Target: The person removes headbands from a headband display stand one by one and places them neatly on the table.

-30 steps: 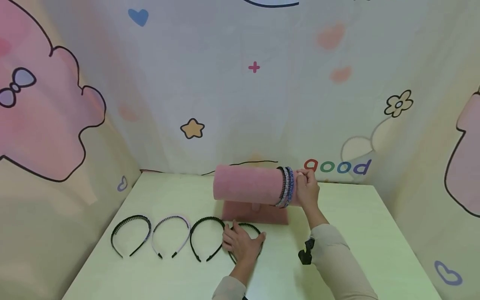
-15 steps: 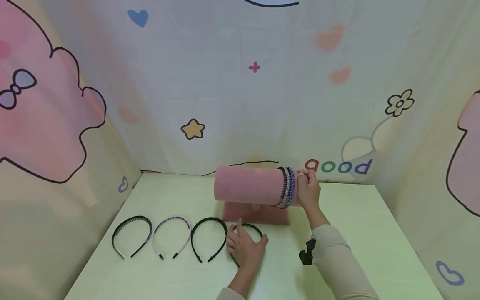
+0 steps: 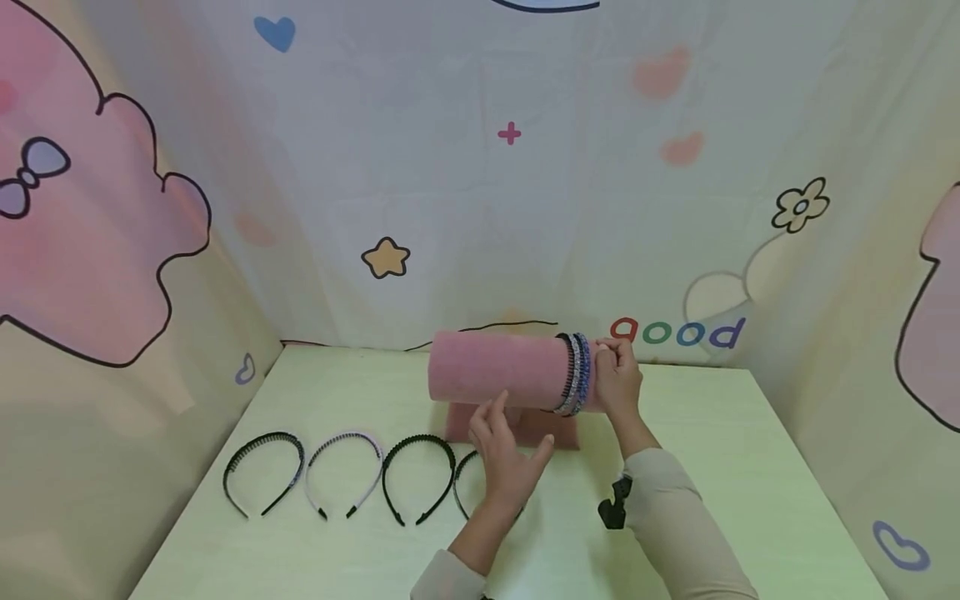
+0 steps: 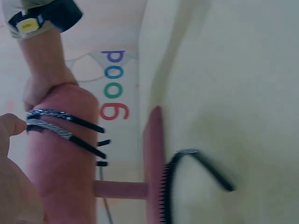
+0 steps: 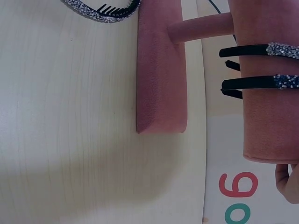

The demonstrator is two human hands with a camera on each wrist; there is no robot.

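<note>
A pink velvet headband stand (image 3: 487,367) has a horizontal roll on a short post above a flat base (image 5: 161,93). Two glittery headbands (image 3: 577,375), one silver and one blue, hang side by side near the roll's right end. At that end my right hand (image 3: 618,379) grips the stand, fingers curled against the end face. In front of the base, my left hand (image 3: 507,462) hovers with fingers spread, holding nothing. Partly hidden under it, a black headband with silver glitter (image 5: 100,15) lies on the table.
To the left, three more headbands lie in a row on the pale table (image 3: 315,558): a black toothed one (image 3: 281,436), a lavender one (image 3: 348,434) and a black one (image 3: 420,438). A printed cloth backdrop (image 3: 450,167) surrounds the table's back and sides.
My left hand has lifted off the rightmost headband on the table and moved up and slightly right toward the roll. My right hand stays at the roll's end.
</note>
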